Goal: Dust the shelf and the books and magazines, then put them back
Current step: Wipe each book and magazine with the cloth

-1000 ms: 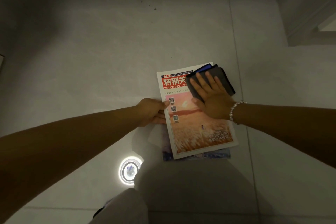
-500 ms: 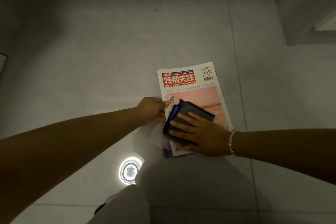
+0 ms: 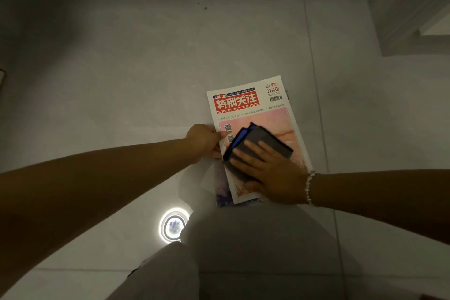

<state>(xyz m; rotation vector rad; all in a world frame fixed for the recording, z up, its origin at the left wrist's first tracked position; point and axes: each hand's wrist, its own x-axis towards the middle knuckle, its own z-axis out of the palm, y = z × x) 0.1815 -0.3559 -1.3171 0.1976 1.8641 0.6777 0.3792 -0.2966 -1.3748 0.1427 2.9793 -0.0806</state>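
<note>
Only an edge of the lower magazine (image 3: 222,186) shows under the top magazine (image 3: 253,107) (its cover unreadable).

Glossy paper mag (image 3: 253,102); matt cloth (image 3: 265,140); smooth tile floor (image 3: 146,68).

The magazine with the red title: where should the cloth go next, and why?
Probably up toward the red title. The right hand presses the cloth flat on the lower half of the magazine, the top lies uncovered, and the left hand holds the edge steady.
</note>
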